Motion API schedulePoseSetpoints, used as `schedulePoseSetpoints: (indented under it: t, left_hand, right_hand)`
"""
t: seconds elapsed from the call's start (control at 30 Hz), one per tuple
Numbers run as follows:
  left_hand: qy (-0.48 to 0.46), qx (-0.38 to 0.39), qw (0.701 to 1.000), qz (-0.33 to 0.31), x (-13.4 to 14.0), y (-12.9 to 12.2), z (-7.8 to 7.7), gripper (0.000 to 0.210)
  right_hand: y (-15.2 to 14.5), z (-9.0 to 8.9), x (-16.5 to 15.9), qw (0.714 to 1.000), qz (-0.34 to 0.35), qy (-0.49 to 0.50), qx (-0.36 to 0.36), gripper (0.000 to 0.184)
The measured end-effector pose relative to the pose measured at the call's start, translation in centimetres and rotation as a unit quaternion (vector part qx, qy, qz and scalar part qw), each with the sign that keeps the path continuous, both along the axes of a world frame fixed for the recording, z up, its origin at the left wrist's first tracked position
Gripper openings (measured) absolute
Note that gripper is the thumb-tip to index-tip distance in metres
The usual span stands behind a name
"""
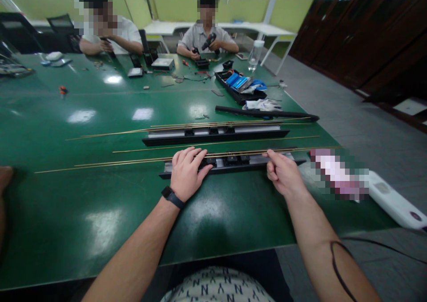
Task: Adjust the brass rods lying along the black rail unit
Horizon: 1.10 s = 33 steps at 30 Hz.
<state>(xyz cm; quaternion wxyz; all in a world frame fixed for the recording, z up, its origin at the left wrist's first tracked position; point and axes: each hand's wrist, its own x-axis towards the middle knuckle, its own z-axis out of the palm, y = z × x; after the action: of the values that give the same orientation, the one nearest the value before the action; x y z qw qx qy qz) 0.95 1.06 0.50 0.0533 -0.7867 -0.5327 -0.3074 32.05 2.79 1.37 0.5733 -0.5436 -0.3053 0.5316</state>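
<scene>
My left hand [187,171], with a dark watch on its wrist, lies over the left part of the nearer black and silver rail [256,163]. Its fingers are stretched across thin brass-coloured rods [133,161] and its thumb rests by the black blocks [231,159] on the rail. Toward the rail's right end, my right hand [283,172] is closed, thumb and index finger pinched at a thin rod; the fingertips partly hide the contact. Beyond lies a single loose rod [160,147], then a second rail [216,135] with more rods along its back side.
Farther back on the green table [110,222] are a black bar [263,113], white gloves [262,105] and a black tray [231,89] with blue packs. A white device [396,199] lies at the right edge. Two people sit opposite, one holding a power drill [209,41].
</scene>
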Motion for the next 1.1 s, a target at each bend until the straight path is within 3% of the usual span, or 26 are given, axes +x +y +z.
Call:
schedulePoseSetpoints:
  t: [1.1]
  left_hand:
    - [-0.003,-0.006,1.000,0.007,0.08,0.09,-0.16,0.045]
  right_hand:
    - [0.04,-0.26,0.43,1.000,-0.009,0.011,0.001,0.034]
